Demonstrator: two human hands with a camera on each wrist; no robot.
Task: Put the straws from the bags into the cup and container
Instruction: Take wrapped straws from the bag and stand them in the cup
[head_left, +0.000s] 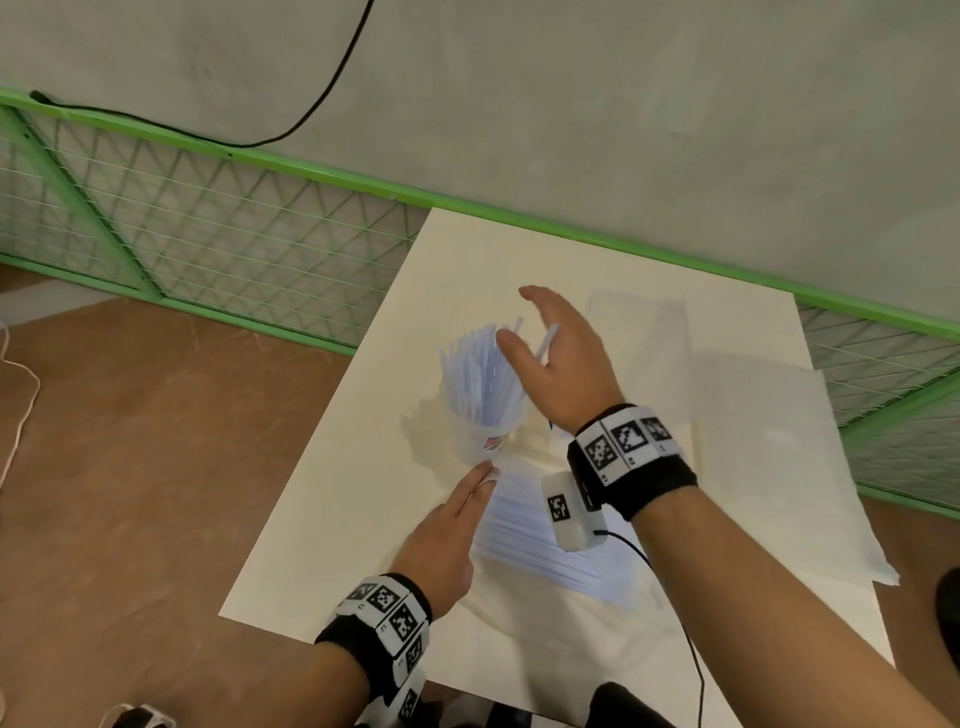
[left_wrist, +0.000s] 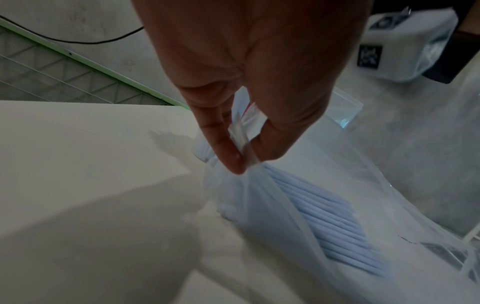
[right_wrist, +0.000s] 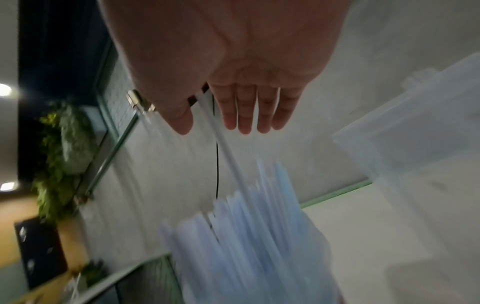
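The right hand (head_left: 558, 358) hovers over the cup (head_left: 480, 434) with fingers straight and spread wide, gripping nothing; one loose straw (head_left: 546, 343) shows just beyond its palm, and whether the hand touches it I cannot tell. Just below it, the bunch of pale blue straws (right_wrist: 241, 236) stands fanned out in the cup.

The left hand (head_left: 441, 535) pinches the upper edge of the clear plastic bag (left_wrist: 285, 205) between thumb and fingertips (left_wrist: 228, 156), lifting that edge off the white table (head_left: 363, 519). More straws (left_wrist: 324, 216) lie side by side inside the bag.

The cup looks light and top-heavy with so many long straws leaning outward; a brush from the right hand could likely tip it and spill the bunch. The bag film is thin and slack, so a pinch at one edge may let the straws slide out onto the table.

The clear rectangular container (head_left: 639, 332) sits beyond the right hand; what it holds cannot be made out.
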